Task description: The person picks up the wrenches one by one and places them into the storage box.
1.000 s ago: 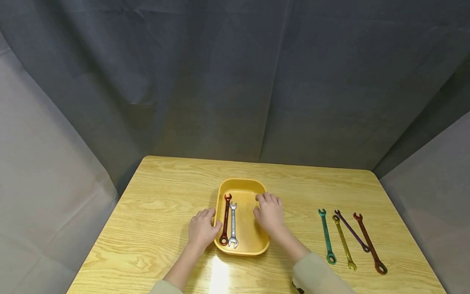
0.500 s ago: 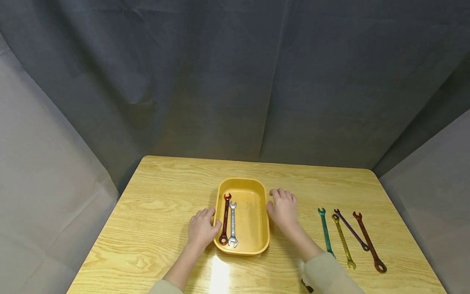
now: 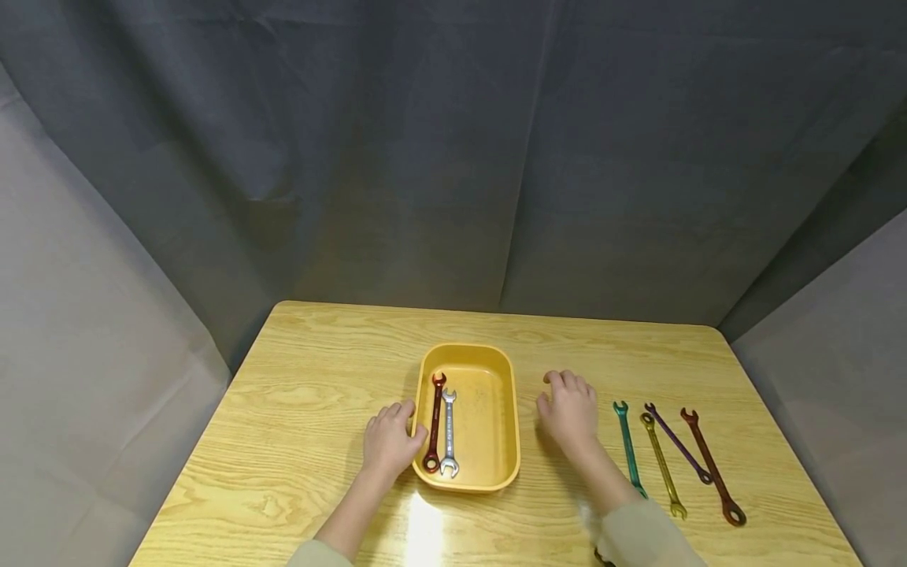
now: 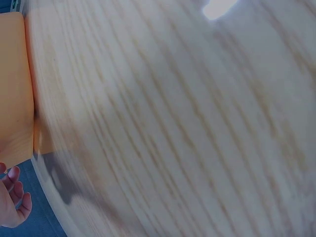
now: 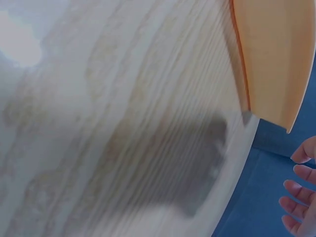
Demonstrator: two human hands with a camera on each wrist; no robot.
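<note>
A yellow plastic tray (image 3: 515,417) stands on the table, holding a dark red combination wrench (image 3: 435,421) and a silver open-end wrench (image 3: 449,433) side by side along its left wall. My left hand (image 3: 391,441) grips that left wall, thumb over the rim and fingers along the outside; the left wrist view shows only part of the hand (image 4: 14,197) below the tray wall (image 4: 15,89). To the right of the tray, apart from it, my right hand (image 3: 570,413) hovers over the table with loosely bent fingers and nothing in them.
On the right of the wooden table (image 3: 319,354) lie a green wrench (image 3: 627,445), a yellow wrench (image 3: 662,465), a purple wrench (image 3: 679,443) and a larger red-brown wrench (image 3: 712,465). Dark grey curtains (image 3: 397,157) close off the back.
My right hand has come off the tray's right rim and moved right, toward the loose wrenches. The left hand, the tray and the wrenches stay in place.
</note>
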